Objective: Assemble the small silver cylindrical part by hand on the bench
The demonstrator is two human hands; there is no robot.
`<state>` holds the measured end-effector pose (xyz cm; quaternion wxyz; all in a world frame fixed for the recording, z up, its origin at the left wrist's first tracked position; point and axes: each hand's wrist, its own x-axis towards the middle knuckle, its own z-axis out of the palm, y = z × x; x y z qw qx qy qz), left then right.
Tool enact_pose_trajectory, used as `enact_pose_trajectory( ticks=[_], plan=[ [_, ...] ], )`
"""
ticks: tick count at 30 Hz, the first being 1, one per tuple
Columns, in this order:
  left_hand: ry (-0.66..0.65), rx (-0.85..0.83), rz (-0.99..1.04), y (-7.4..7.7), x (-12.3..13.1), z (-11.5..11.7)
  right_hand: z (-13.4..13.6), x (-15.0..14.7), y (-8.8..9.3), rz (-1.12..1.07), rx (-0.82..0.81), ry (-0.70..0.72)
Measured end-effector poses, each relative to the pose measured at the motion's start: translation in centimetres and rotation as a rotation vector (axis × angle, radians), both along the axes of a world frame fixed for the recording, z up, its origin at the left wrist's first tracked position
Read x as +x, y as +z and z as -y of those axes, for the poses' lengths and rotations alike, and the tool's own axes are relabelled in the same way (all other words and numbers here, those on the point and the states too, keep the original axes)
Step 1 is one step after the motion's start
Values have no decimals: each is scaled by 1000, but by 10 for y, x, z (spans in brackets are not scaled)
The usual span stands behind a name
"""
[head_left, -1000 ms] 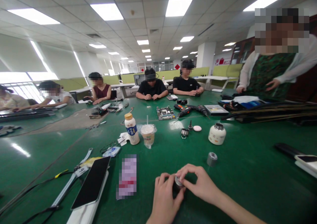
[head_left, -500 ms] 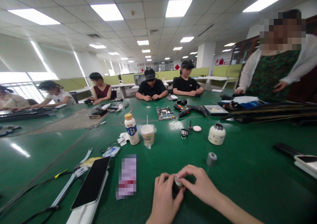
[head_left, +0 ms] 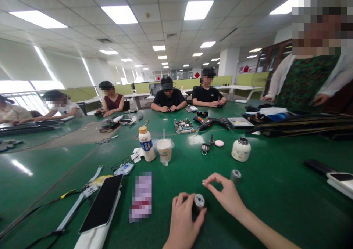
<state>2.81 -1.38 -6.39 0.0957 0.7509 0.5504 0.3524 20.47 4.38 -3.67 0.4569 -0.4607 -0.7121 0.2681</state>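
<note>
My left hand (head_left: 183, 216) is wrapped round a small silver metal cylinder (head_left: 199, 202), which stands upright on the green table. Its round top shows a dark centre and small holes. Up and to the right of it, my right hand (head_left: 220, 190) is raised with thumb and forefinger pinched together. Whatever may be between those fingertips is too small to make out. Just behind the right hand stands a second, similar metal cylinder (head_left: 236, 175), partly hidden by the hand.
Beyond my hands stand a drink cup (head_left: 164, 151), a milk bottle (head_left: 147, 144) and a white jar (head_left: 241, 150). Farther back lie a circuit board (head_left: 184, 126) and power drills (head_left: 206, 124). A phone (head_left: 102, 203) lies at left. Several people are round the table.
My right hand has lifted off the cylinder's top and moved slightly up and right, uncovering the top. My left hand keeps its hold. The standing person at right has shifted.
</note>
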Motion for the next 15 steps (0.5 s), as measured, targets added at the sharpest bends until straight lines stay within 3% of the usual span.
enact_pose_trajectory(
  ticks=[8,11,15],
  plan=[
    [27,0,48,1,3,2,-22,17,-33,192,-29,18],
    [18,-19,49,2,2,2,-22,16,-30,177,-52,38],
    [16,-15,32,3,2,2,-11,7,-11,19,-127,97]
  ],
)
